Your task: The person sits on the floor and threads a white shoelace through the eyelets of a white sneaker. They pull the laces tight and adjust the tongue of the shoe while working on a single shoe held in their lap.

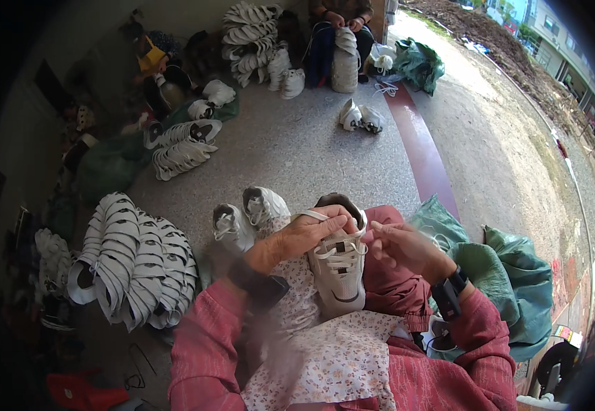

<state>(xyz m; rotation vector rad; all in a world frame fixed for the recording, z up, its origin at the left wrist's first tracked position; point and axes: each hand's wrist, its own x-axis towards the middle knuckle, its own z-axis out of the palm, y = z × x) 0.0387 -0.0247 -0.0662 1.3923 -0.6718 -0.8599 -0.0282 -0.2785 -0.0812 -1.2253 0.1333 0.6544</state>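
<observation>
A white sneaker (pixel 339 274) lies on my lap, toe toward me, over a floral apron (pixel 338 356). My left hand (pixel 304 235) rests on its upper part, fingers closed over the white lace near the opening. My right hand (pixel 407 250) sits just right of the shoe, fingers pinched on a lace end. Both wrists wear dark bands, and the sleeves are pink-red.
Two white sneakers (pixel 249 216) stand on the grey floor ahead of my knees. A big stack of white shoe uppers (pixel 133 260) lies left, more stacks (pixel 181 147) farther off. A green sack (pixel 516 274) sits right. Another seated person (pixel 342 20) works at the back.
</observation>
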